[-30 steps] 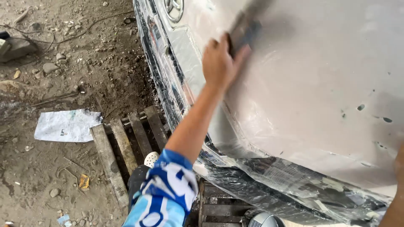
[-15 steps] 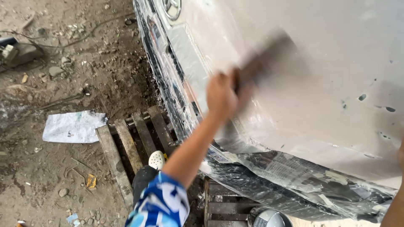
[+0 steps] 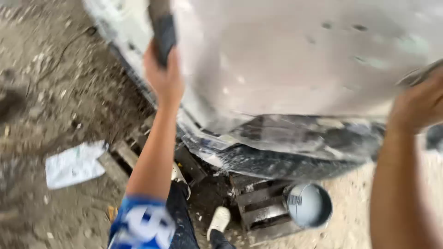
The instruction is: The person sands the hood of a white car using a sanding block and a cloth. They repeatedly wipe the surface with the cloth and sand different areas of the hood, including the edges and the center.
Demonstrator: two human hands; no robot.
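Observation:
My left hand (image 3: 162, 77) grips a dark flat sanding block (image 3: 162, 32) and presses it against the pale grey, filler-coated car body panel (image 3: 286, 60). The arm wears a blue and white sleeve. My right hand (image 3: 417, 103) is raised at the right edge against the same panel, fingers curled around a thin flat tool (image 3: 422, 73) that is blurred and only partly visible. The whole view is motion-blurred.
Below the panel hangs crumpled dark plastic masking (image 3: 286, 143). A round tin of grey paste (image 3: 308, 205) sits on a wooden pallet (image 3: 258, 203). My white shoes (image 3: 219, 219) stand on the pallet. A white paper sheet (image 3: 76, 163) lies on the dirt ground at left.
The view has swung right and down, bringing the tin and my right hand into sight. My left hand has slid the sanding block up and left across the panel.

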